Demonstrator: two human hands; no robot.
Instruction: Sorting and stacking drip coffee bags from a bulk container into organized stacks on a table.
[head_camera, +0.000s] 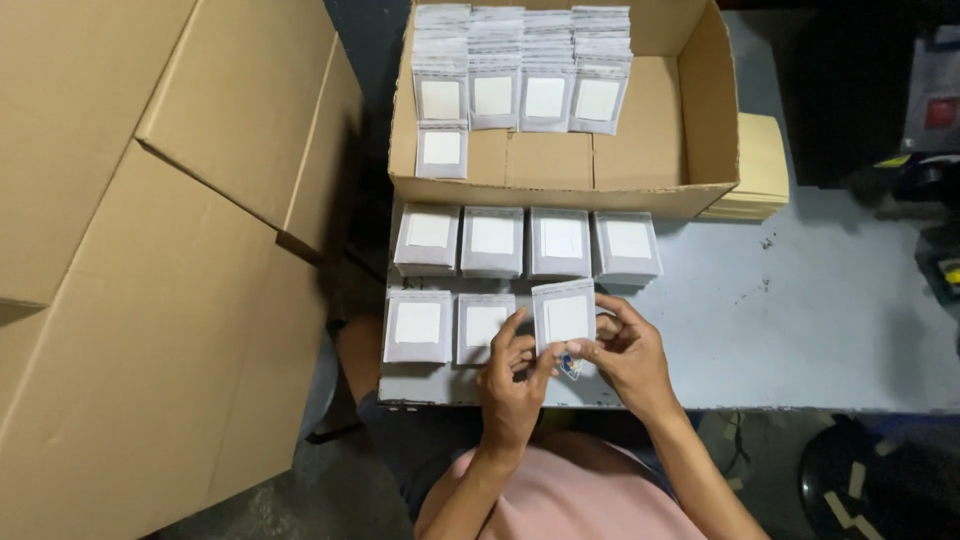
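While both hands pinch one white packet (566, 316) at the near table (800, 320) edge, left hand (511, 385) and right hand (630, 358) grip its lower corners; packet stacks (490, 240) lie beyond.

Packing workshop: cartons (150, 250), stacked packets (525, 240)

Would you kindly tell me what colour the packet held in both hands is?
The packet is pale grey-white with a white square centre, seen in the head view.
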